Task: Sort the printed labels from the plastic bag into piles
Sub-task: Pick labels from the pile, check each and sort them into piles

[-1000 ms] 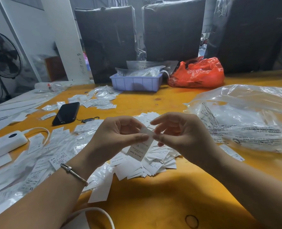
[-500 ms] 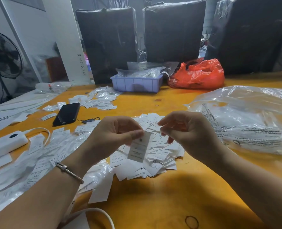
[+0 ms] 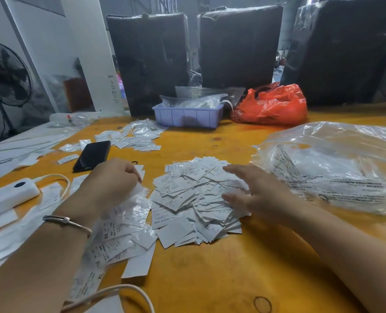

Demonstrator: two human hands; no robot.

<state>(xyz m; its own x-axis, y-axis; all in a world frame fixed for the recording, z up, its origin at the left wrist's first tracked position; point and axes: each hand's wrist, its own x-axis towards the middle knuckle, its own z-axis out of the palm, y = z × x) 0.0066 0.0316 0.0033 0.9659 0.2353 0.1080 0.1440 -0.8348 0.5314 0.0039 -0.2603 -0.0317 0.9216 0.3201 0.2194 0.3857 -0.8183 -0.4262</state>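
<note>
Left hand (image 3: pixel 117 177) down at the left pile, fingers curled, probably pinching one label against the clear sleeves, though blurred there and hard to tell. Right hand (image 3: pixel 253 190) flat and released, fingers straight, resting on the right edge of the central heap of labels (image 3: pixel 187 199).

Sorting judged as well underway but far from finished: a spread of sleeved labels (image 3: pixel 117 227) at the left, another small group (image 3: pixel 140 136) farther back near the phone (image 3: pixel 92 154), and a big unsorted heap left in the middle of the table (image 3: pixel 210 279).

Labels small, white, rectangular, printed with size letters such as S and XL, lying loose and overlapping. Plastic bag (image 3: pixel 336 168) crumpled at the right, just beside the heap.
</note>
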